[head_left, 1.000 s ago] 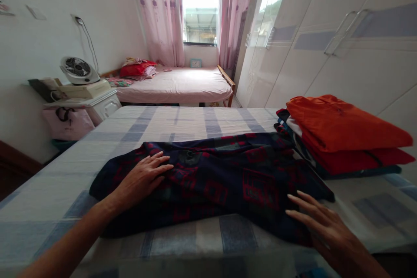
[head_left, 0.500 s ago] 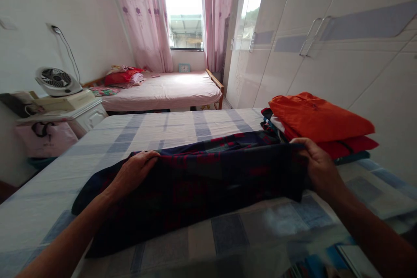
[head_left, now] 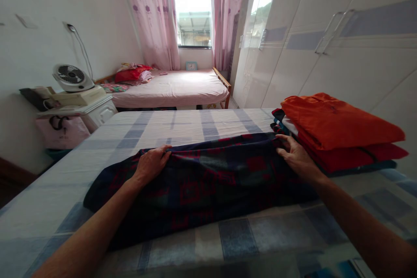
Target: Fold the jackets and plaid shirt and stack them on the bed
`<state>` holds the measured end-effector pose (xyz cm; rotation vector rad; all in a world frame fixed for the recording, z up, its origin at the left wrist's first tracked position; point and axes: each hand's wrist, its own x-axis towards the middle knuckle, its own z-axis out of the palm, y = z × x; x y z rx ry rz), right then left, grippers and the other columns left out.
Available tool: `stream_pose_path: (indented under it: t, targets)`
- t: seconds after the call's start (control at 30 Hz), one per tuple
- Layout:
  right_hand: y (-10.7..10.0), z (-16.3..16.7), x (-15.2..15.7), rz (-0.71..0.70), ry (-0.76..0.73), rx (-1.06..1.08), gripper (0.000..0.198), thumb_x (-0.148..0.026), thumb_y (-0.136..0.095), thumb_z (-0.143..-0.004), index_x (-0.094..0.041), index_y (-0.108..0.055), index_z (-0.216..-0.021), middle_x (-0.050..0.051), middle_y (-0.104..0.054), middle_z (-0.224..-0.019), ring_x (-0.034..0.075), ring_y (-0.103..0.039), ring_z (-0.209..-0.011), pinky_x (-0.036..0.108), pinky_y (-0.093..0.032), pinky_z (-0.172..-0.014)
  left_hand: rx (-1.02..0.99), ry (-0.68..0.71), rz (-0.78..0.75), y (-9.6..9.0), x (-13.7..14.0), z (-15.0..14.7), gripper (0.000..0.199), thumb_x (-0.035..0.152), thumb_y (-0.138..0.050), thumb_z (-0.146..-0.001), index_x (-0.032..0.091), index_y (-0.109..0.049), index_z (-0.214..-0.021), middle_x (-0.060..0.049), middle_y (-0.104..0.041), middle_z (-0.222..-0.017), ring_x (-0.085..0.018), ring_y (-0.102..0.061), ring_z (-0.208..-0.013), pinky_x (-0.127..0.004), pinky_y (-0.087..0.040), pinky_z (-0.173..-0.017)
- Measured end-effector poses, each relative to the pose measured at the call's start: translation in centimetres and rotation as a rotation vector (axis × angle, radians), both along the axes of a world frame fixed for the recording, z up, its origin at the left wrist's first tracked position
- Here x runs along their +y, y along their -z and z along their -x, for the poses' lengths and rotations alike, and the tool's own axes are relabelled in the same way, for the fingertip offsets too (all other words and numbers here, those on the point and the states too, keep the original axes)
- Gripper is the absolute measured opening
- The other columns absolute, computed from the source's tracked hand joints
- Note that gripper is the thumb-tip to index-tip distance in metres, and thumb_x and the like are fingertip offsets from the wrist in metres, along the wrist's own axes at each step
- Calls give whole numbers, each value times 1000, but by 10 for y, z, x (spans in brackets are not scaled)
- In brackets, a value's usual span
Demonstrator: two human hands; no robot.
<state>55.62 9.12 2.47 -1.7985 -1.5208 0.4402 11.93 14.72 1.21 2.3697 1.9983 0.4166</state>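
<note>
A dark navy garment (head_left: 202,182) with a red and green block pattern lies lengthwise across the bed, folded into a long strip. I cannot make out whether it is a shirt or trousers. Near the left part of its far edge, my left hand (head_left: 153,163) is closed, fingertips and thumb pinching the cloth. My right hand (head_left: 298,158) rests at the far right corner of the garment, thumb and forefinger apart, touching the cloth. Just beyond that hand stands a stack of folded clothes, with an orange garment (head_left: 339,119) on top and a red one (head_left: 352,156) beneath it.
A blue-and-white checked sheet (head_left: 156,128) covers the bed. Behind it is a second bed (head_left: 182,89) with pink bedding, under a window. At left, a fan (head_left: 72,76) sits on a white cabinet (head_left: 104,110). A white wardrobe (head_left: 293,69) lines the right side.
The garment's right end, held raised before, now lies flat on the bed. My right hand has loosened its fingers and shifted slightly left. The view has turned a little left.
</note>
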Motion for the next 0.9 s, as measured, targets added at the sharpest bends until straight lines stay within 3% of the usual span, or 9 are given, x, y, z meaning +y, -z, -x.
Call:
stream_pose_path:
  t: [0.13, 0.23, 0.3, 0.4, 0.57, 0.67, 0.73, 0.83, 0.9]
  targets:
    - [8, -7, -6, -3, 89, -447, 51, -28, -46, -80, -13, -47, -129, 16, -61, -111, 31, -61, -99, 44, -49, -83, 14, -17, -74, -11, -12, 9, 39, 31, -36, -90, 21, -58, -121, -8, -63, -117, -25, -61, -105, -34, -48, -85]
    - [12, 1, -16, -189, 70, -599, 50, -34, -41, -84, -12, -45, -129, 19, -53, -124, 34, -52, -114, 48, -44, -92, 11, -91, -166, -15, -32, 40, 42, 33, -37, -89, 16, -55, -124, -11, -58, -125, -26, -53, -115, -37, -42, -97]
    - [7, 20, -27, -296, 34, -571, 48, -37, -39, -87, -16, -45, -130, 17, -53, -127, 32, -48, -120, 49, -40, -98, -22, -190, -198, -10, -53, 68, 49, 40, -37, -88, 12, -54, -125, -14, -56, -127, -29, -49, -121, -41, -38, -103]
    - [-2, 64, -48, -349, -76, -458, 46, -40, -38, -89, -23, -43, -132, 13, -52, -130, 30, -47, -123, 49, -37, -102, -204, -373, -108, 5, -91, 102, 63, 53, -36, -85, 6, -51, -126, -19, -55, -128, -32, -49, -121, -44, -38, -103]
    - [10, 143, -76, -355, -254, -363, 51, -37, -39, -91, -29, -33, -140, 9, -44, -140, 29, -36, -133, 51, -37, -102, -578, -598, 23, 19, -133, 113, 73, 57, -43, -79, 8, -47, -132, -18, -51, -134, -30, -57, -114, -40, -43, -100]
    - [31, 172, -80, -317, -291, -389, 54, -37, -41, -90, -28, -31, -143, 8, -39, -145, 30, -29, -137, 53, -34, -104, -704, -644, 10, 17, -136, 106, 73, 55, -50, -77, 8, -45, -133, -18, -53, -132, -30, -52, -121, -41, -39, -105]
    - [44, 181, -80, -258, -338, -446, 53, -39, -42, -90, -26, -36, -141, 8, -40, -145, 31, -29, -137, 53, -31, -106, -878, -674, 19, 15, -132, 103, 73, 52, -56, -76, 9, -43, -134, -17, -58, -127, -29, -55, -117, -40, -42, -102]
    - [54, 184, -80, -166, -392, -521, 50, -41, -42, -91, -23, -44, -138, 7, -42, -144, 29, -33, -135, 51, -27, -108, -1183, -671, 102, 10, -123, 101, 55, 44, -58, -78, 13, -54, -123, -12, -67, -114, -24, -66, -98, -32, -55, -83]
    - [55, 183, -81, -150, -390, -529, 49, -42, -40, -92, -23, -45, -137, 5, -40, -145, 27, -33, -135, 49, -26, -110, -1241, -640, 197, 5, -118, 100, 41, 41, -61, -77, 15, -62, -109, -8, -72, -100, -22, -69, -86, -29, -58, -71]
